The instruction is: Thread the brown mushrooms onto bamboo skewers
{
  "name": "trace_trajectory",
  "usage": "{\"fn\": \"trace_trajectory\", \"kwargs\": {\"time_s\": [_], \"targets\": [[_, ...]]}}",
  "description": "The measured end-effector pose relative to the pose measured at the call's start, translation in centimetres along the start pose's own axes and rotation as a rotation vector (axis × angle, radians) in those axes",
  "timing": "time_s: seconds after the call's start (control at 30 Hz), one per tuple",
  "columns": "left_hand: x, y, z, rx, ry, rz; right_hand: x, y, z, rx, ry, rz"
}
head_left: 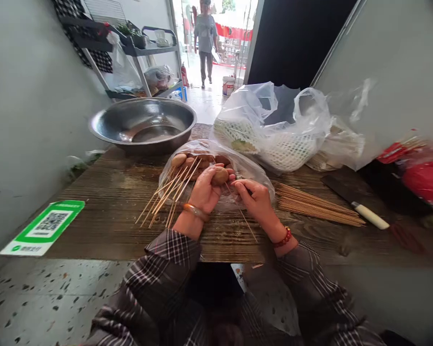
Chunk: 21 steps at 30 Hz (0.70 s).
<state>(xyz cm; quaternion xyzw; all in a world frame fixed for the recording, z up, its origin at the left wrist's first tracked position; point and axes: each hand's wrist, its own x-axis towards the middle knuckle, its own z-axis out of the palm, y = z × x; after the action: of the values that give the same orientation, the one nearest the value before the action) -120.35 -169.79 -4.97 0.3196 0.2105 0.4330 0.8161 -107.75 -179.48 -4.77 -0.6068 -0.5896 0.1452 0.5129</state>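
Note:
My left hand (208,187) is closed around a brown egg-shaped piece of food (220,177), held just above the near side of an open clear plastic bag (252,173). Close beside it, my right hand (255,198) is pinched at the fingertips on a thin bamboo skewer (248,223), which slants from the brown piece down toward the table's front edge. Inside the bag lie several similar brown pieces (179,160). A cluster of bamboo skewers (173,194) sticks out of the bag to the left of my left hand, some apparently carrying brown pieces.
Bundled skewers (319,205) lie right of my right hand, near a cleaver with a pale handle (371,215). A steel basin (144,122) stands back left; white carrier bags (274,129) stand behind. A QR-code card (45,226) lies left. A person (205,41) is at the doorway.

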Motion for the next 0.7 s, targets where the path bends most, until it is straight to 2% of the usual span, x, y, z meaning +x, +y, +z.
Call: {"fn": "trace_trajectory", "kwargs": {"time_s": [0.13, 0.2, 0.27, 0.37, 0.47, 0.7], "targets": [[0.0, 0.2, 0.3, -0.014, 0.008, -0.036, 0.1, 0.4, -4.0, -0.013, 0.215, 0.082], [0.0, 0.3, 0.4, -0.018, 0.011, -0.053, 0.4, 1.7, -6.8, -0.107, 0.295, 0.11], [0.0, 0.4, 0.4, -0.025, 0.024, -0.059, 0.5, 3.7, -9.6, -0.238, 0.308, 0.141], [0.0, 0.5, 0.4, -0.032, 0.027, -0.068, 0.0, 6.9, -13.0, -0.575, 0.151, 0.158], [-0.1, 0.6, 0.3, -0.036, 0.023, -0.074, -1.1, 9.0, -14.7, -0.816, -0.006, 0.195], [-0.4, 0.6, 0.1, -0.04, 0.043, -0.086, -2.3, 10.1, -14.4, -1.073, -0.138, 0.159]]}}
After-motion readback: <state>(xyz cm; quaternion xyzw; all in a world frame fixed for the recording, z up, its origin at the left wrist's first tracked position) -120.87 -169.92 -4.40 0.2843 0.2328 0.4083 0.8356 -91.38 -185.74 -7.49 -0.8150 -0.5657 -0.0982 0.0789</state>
